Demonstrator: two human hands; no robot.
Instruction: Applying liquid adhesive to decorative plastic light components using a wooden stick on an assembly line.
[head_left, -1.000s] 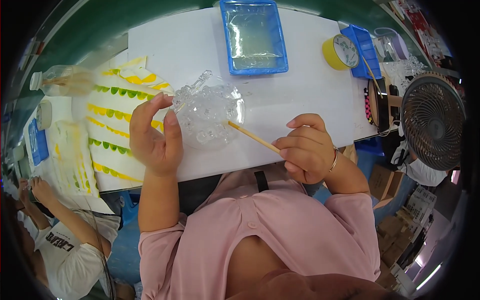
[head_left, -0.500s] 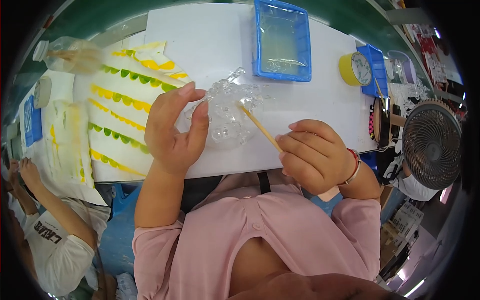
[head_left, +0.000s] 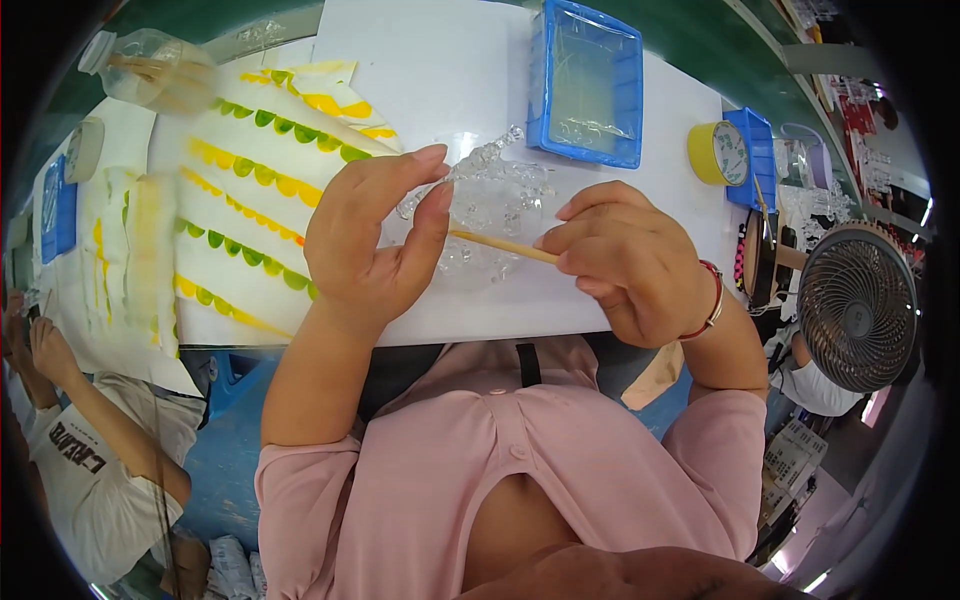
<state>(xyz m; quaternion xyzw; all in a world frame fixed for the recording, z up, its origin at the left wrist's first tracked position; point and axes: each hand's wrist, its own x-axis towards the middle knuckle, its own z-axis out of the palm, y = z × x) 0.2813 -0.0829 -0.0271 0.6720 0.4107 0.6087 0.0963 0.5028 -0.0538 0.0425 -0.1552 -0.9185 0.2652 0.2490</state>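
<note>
- Left hand (head_left: 370, 245) pinches a clear plastic piece (head_left: 490, 205) between thumb and fingers, above the white table (head_left: 440, 70).
- Right hand (head_left: 625, 260) at 3 o'clock of the piece, fingers closed on a thin wooden stick (head_left: 500, 245); its tip meets the piece's lower part.
- Blue tray (head_left: 590, 85) at 1 o'clock of the piece, near.
- Yellow tape roll (head_left: 715, 153) at 3 o'clock of the tray.
- Yellow-green striped sheets (head_left: 250, 210) at 9 o'clock of the left hand.
- Fan (head_left: 858, 305) at far right.
</note>
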